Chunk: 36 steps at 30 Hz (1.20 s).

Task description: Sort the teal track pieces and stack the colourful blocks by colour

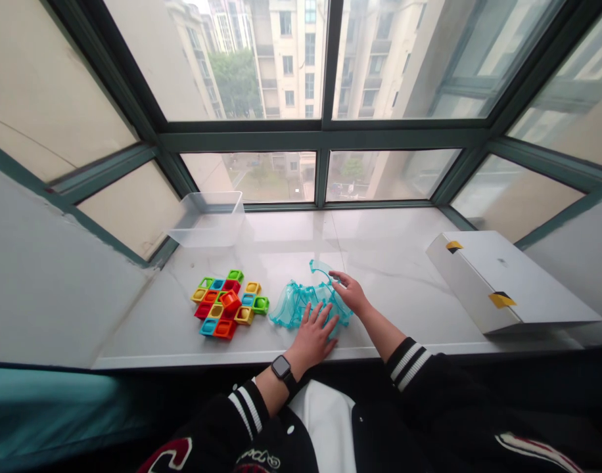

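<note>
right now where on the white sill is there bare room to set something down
Bare: between the right hand and the white rectangular box; also behind the translucent teal plastic pieces, toward the dark-framed window. Crowded: around the multicoloured square plastic blocks, those pieces and the left hand.

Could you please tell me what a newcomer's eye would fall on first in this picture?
Probably the red, yellow, green and blue blocks, clustered left of centre on the white sill. Next come the translucent turquoise pieces heaped near the middle, with the left hand spread at their near side and the right hand at their right. A large white box stands out towards the right.
</note>
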{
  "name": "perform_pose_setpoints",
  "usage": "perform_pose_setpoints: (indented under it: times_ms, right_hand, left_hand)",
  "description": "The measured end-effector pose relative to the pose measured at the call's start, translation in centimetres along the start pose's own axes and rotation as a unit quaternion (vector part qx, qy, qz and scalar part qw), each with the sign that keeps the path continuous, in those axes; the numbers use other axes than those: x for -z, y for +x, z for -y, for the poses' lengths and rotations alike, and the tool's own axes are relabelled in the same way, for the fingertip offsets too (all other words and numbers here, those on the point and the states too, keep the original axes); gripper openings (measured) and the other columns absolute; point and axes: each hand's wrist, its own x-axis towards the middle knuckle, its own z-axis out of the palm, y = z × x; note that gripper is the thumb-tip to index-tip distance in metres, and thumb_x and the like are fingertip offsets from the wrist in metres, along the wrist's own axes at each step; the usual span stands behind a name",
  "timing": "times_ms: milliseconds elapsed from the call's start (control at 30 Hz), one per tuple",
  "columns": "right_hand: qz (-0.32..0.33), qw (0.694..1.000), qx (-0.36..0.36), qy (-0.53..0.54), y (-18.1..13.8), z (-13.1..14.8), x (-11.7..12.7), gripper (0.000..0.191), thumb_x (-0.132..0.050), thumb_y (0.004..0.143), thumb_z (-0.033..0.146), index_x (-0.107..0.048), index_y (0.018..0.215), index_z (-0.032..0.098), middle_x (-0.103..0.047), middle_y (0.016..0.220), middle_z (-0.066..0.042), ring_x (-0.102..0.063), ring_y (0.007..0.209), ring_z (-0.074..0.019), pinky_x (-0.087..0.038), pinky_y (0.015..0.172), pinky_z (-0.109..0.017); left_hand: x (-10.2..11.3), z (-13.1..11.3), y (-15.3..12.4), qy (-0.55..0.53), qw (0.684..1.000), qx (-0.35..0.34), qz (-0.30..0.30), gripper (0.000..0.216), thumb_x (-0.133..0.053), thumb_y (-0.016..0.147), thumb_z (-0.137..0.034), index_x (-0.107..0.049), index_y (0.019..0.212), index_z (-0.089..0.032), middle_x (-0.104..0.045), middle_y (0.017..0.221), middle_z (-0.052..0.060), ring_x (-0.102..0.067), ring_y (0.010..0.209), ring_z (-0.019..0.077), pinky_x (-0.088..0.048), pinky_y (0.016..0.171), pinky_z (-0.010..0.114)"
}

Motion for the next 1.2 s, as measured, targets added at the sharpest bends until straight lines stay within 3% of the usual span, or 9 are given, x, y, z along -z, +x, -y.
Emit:
perform_pose_setpoints:
  times_ms: [233, 333, 467, 600, 700, 800, 1000, 1200]
  right_hand:
    - [-0.031, 0.999, 0.003, 0.039, -6.2, 1.2, 4.6, 0.045, -0.068, 0.091, 0.038, -0.071, 0.134, 0.027, -0.073, 0.138, -0.008, -0.074, 0.109, -0.0237, -0.064, 0.096, -0.042]
    - [-0.045, 0.998, 0.001, 0.034, -8.8, 1.5, 5.9, 0.045, -0.07, 0.092, 0.039, -0.071, 0.136, 0.028, -0.074, 0.135, -0.007, -0.075, 0.101, -0.0223, -0.065, 0.095, -0.042]
    - [-0.068, 0.997, -0.003, 0.026, -10.8, 1.9, 6.6, 0.043, -0.072, 0.092, 0.04, -0.073, 0.133, 0.028, -0.076, 0.132, -0.007, -0.076, 0.101, -0.0235, -0.064, 0.099, -0.045]
    - [-0.071, 0.997, 0.013, 0.009, -11.5, 2.9, 6.1, 0.042, -0.071, 0.093, 0.038, -0.073, 0.133, 0.028, -0.076, 0.13, -0.008, -0.076, 0.099, -0.023, -0.064, 0.098, -0.044]
    - [-0.064, 0.997, 0.052, -0.004, -11.7, 3.9, 5.3, 0.04, -0.069, 0.094, 0.035, -0.073, 0.134, 0.03, -0.076, 0.13, -0.007, -0.076, 0.099, -0.0221, -0.066, 0.094, -0.042]
    - [-0.042, 0.994, 0.1, -0.01, -11.8, 4.8, 4.4, 0.04, -0.067, 0.096, 0.031, -0.073, 0.135, 0.032, -0.076, 0.131, -0.006, -0.077, 0.098, -0.0218, -0.067, 0.092, -0.041]
    - [-0.002, 0.989, 0.145, 0.002, -12.0, 5.1, 3.8, 0.032, -0.064, 0.1, 0.027, -0.075, 0.13, 0.033, -0.077, 0.126, -0.005, -0.075, 0.114, -0.0246, -0.065, 0.094, -0.039]
    - [-0.019, 0.987, 0.155, -0.033, -12.5, 5.0, 5.0, 0.021, -0.064, 0.101, 0.03, -0.08, 0.115, 0.032, -0.08, 0.107, -0.005, -0.076, 0.101, -0.0232, -0.064, 0.092, -0.04]
  left_hand:
    - [0.8, 0.2, 0.2, -0.032, 0.999, -0.015, -0.003, 0.064, -0.061, 0.098, -0.053, -0.052, 0.156, -0.028, -0.036, 0.172, 0.01, -0.027, 0.161, 0.0367, -0.009, 0.133, 0.064]
    - [1.1, 0.3, 0.2, -0.037, 0.999, -0.021, -0.006, 0.062, -0.064, 0.097, -0.051, -0.055, 0.154, -0.028, -0.036, 0.172, 0.01, -0.027, 0.161, 0.0372, -0.009, 0.133, 0.064]
    - [2.1, 0.2, 0.2, -0.049, 0.998, -0.028, -0.011, 0.059, -0.066, 0.096, -0.048, -0.058, 0.151, -0.027, -0.036, 0.172, 0.012, -0.025, 0.161, 0.0379, -0.012, 0.132, 0.066]
    - [3.9, 0.3, 0.6, -0.103, 0.992, -0.01, -0.066, 0.044, -0.06, 0.101, -0.039, -0.062, 0.144, -0.028, -0.051, 0.162, 0.01, -0.034, 0.158, 0.0333, -0.019, 0.133, 0.063]
    - [5.5, 0.7, 1.3, -0.212, 0.965, 0.07, -0.139, 0.046, -0.058, 0.103, -0.037, -0.055, 0.148, -0.027, -0.062, 0.148, 0.011, -0.053, 0.144, 0.029, -0.039, 0.125, 0.056]
    - [7.0, 1.5, 1.9, -0.346, 0.911, 0.144, -0.175, 0.064, -0.065, 0.1, -0.042, -0.041, 0.158, -0.028, -0.064, 0.143, 0.013, -0.069, 0.12, 0.0244, -0.058, 0.105, 0.046]
    - [8.8, 2.3, 2.0, -0.424, 0.873, 0.175, -0.165, 0.049, -0.078, 0.091, -0.048, -0.065, 0.133, -0.025, -0.075, 0.112, 0.007, -0.073, 0.094, 0.0205, -0.063, 0.092, 0.04]
    - [7.0, 1.7, 3.1, -0.492, 0.83, 0.218, -0.149, 0.056, -0.073, 0.093, -0.053, -0.062, 0.14, -0.025, -0.073, 0.114, 0.009, -0.075, 0.095, 0.0207, -0.064, 0.089, 0.039]
